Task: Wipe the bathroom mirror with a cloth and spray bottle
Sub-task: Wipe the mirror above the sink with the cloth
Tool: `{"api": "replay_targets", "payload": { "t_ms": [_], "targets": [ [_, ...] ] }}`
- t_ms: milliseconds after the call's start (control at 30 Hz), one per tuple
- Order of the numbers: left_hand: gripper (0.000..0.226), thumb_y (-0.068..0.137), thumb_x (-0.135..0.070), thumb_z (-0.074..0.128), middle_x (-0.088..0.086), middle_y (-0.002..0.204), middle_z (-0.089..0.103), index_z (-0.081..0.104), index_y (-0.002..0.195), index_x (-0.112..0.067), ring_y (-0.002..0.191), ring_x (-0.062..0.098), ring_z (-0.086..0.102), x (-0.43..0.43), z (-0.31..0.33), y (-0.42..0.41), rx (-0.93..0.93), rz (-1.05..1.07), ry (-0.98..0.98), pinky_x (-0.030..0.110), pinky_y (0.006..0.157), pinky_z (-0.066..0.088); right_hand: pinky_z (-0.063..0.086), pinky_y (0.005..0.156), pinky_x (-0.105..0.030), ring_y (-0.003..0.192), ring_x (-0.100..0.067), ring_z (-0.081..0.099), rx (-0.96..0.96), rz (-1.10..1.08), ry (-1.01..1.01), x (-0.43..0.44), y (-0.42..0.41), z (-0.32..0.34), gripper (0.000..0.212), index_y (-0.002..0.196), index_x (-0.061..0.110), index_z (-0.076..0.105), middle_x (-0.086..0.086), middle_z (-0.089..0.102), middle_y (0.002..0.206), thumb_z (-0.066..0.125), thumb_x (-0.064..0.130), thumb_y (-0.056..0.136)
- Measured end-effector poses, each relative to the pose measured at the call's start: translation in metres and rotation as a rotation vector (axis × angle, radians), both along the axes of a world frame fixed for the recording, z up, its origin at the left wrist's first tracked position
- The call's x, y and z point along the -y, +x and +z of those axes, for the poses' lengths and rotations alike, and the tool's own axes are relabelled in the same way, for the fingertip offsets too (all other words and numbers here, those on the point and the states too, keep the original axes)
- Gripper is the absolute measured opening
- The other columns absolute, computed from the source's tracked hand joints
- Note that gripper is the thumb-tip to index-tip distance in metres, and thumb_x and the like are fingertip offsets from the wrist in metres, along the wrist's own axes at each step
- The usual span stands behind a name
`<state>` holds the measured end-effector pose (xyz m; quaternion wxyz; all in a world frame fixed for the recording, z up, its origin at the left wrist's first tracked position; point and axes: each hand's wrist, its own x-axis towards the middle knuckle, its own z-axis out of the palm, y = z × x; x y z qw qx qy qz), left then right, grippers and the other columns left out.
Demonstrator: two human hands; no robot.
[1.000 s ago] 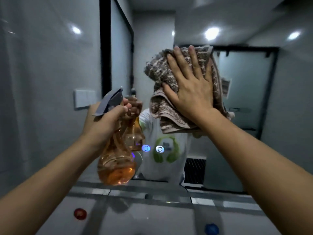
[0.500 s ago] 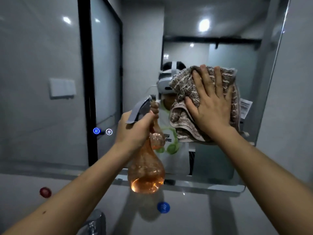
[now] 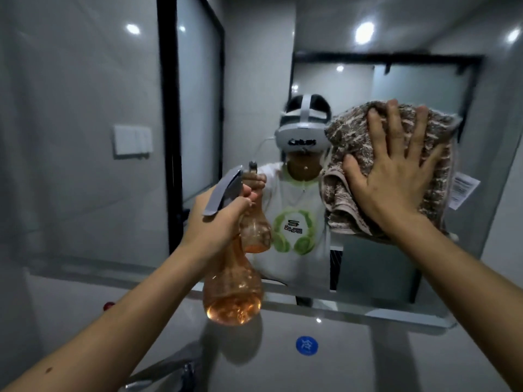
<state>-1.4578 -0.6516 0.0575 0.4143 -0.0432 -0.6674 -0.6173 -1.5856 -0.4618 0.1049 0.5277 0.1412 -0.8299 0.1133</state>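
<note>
Up front, I see the bathroom mirror (image 3: 382,264) filling most of the view, its lower edge running just above a pale grey counter (image 3: 353,363), and in the glass I see the reflection of a person in a white T-shirt with a green print and a grey-and-white headset. Next in size, my two bare forearms reach in from the bottom corners toward the glass. On the right side of the mirror, a brown-and-cream mottled terry cloth (image 3: 348,154) is bunched and pressed flat against the glass; a white care label sticks out past its right edge. My right hand (image 3: 396,176) lies on top of that cloth with the palm down and all the fingers spread wide, pushing it onto the mirror rather than gripping it. Left of it and a little lower, my left hand (image 3: 218,222) is wrapped closed around the neck of an amber see-through spray bottle (image 3: 232,287), which hangs upright in front of the glass above the counter, with orange liquid pooled in its round base and a grey trigger head pointing up and away toward the mirror. I cannot tell whether a finger is pulling the trigger. On the counter, a round blue sticker (image 3: 306,345) sits below the mirror's edge, and a chrome tap (image 3: 167,372) shows at the bottom edge.
</note>
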Motion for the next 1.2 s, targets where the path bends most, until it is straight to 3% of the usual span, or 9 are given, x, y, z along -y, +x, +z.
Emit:
{"api": "replay_targets", "payload": {
  "t_ms": [67,167,333,433,567,700,800,1033,1200],
  "targets": [
    [0.024,0.082,-0.002,0.056,-0.015,0.059,0.067,0.065,0.072,-0.023,0.061,-0.005,0.06,0.019,-0.007,0.004,-0.013,0.008,0.026,0.01,0.053,0.047,-0.006,0.107,-0.06,0.141,-0.029,-0.007,0.024,-0.003,-0.037,0.005,0.003,0.0,0.08,0.146,0.03,0.001,0.002,-0.004,0.156,0.013,0.065,0.076],
    [0.025,0.082,-0.002,0.057,-0.01,0.066,0.067,0.065,0.073,-0.023,0.063,-0.003,0.061,0.042,-0.011,0.009,-0.002,0.029,-0.009,0.01,0.053,0.047,-0.004,0.106,-0.062,0.141,-0.032,-0.006,0.032,0.006,-0.007,0.034,0.016,-0.003,0.081,0.147,0.029,0.004,0.001,-0.001,0.157,0.011,0.067,0.076],
    [0.027,0.079,0.0,0.058,-0.009,0.069,0.068,0.067,0.067,-0.023,0.074,0.004,0.064,0.092,-0.01,0.021,-0.001,0.073,0.031,0.017,0.067,0.05,-0.008,0.106,-0.051,0.139,-0.025,0.001,-0.105,0.086,0.178,0.153,0.036,-0.024,0.073,0.145,0.028,0.016,0.003,0.015,0.155,0.018,0.063,0.081],
    [0.02,0.081,-0.005,0.058,-0.009,0.067,0.068,0.065,0.073,-0.022,0.065,-0.003,0.065,0.132,-0.006,0.034,-0.001,0.087,0.11,0.012,0.055,0.048,-0.01,0.105,-0.052,0.137,-0.023,0.001,-0.154,0.122,0.204,0.219,0.048,-0.028,0.07,0.145,0.028,0.016,0.005,0.017,0.155,0.023,0.06,0.084],
    [0.012,0.081,-0.011,0.06,0.0,0.081,0.067,0.065,0.077,-0.021,0.073,0.003,0.063,0.192,-0.005,0.054,0.031,0.135,0.047,0.02,0.064,0.049,-0.016,0.104,-0.05,0.138,-0.025,0.005,-0.229,0.146,0.243,0.29,0.061,-0.026,0.069,0.145,0.027,0.02,0.004,0.02,0.154,0.025,0.059,0.084],
    [0.003,0.079,-0.014,0.063,0.01,0.086,0.062,0.064,0.081,-0.012,0.081,0.019,0.057,0.249,-0.006,0.074,0.036,0.195,0.062,0.033,0.069,0.043,-0.009,0.107,-0.051,0.139,-0.03,0.021,-0.277,0.232,0.288,0.376,0.083,-0.022,0.067,0.141,0.025,0.033,0.003,0.029,0.151,0.025,0.057,0.083],
    [0.008,0.082,-0.01,0.06,0.011,0.086,0.061,0.062,0.079,-0.017,0.082,0.019,0.056,0.276,-0.005,0.09,0.04,0.229,0.07,0.034,0.07,0.042,0.003,0.108,-0.052,0.136,-0.031,0.03,-0.287,0.266,0.294,0.417,0.096,-0.017,0.067,0.137,0.022,0.041,0.001,0.037,0.147,0.025,0.056,0.082],
    [0.015,0.082,-0.01,0.06,-0.001,0.086,0.067,0.062,0.079,-0.025,0.089,0.017,0.063,0.269,-0.028,0.096,0.065,0.26,0.121,0.031,0.069,0.045,0.006,0.108,-0.052,0.136,-0.026,0.031,-0.369,0.354,0.375,0.387,0.085,-0.026,0.069,0.137,0.019,0.042,0.001,0.038,0.146,0.042,0.058,0.08],
    [0.017,0.081,-0.007,0.06,-0.002,0.086,0.068,0.062,0.078,-0.024,0.089,0.016,0.064,0.198,-0.046,0.078,0.086,0.196,0.138,0.031,0.074,0.045,0.005,0.109,-0.051,0.139,-0.024,0.025,-0.285,0.301,0.406,0.292,0.064,-0.052,0.069,0.14,0.023,0.035,0.003,0.033,0.149,0.039,0.059,0.082]
  ]
}}
